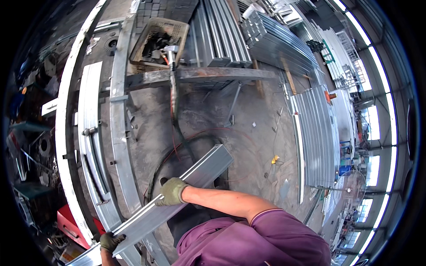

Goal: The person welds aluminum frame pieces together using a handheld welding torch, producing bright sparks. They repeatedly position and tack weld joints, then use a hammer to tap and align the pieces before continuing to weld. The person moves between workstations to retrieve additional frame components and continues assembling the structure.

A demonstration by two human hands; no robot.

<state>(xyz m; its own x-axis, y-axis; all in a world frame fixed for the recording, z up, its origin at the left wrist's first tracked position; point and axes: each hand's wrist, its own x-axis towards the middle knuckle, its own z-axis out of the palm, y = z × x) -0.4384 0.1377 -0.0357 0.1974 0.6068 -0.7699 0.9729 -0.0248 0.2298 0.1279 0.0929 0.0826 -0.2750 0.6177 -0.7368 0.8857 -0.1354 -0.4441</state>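
I hold a long galvanized rectangular steel tube [204, 170] that runs diagonally from lower left to the middle of the picture. My right hand [171, 191], in a green-grey work glove, grips its near edge about midway along. Close to its lower end, my left hand [109, 241], gloved the same way, is closed around the tube. A purple sleeve covers my right upper arm; the forearm is bare. The tube's far end hangs over the concrete floor [248, 142], above a loop of dark cable [177, 146].
Curved-looking steel frame rails [117, 111] lie along a work stand at left. Stacks of steel tubes sit at the top [217, 35] and right [315, 133]. A wire basket of tools [159, 37], a red box [71, 224] and a floor fan [350, 186] stand around.
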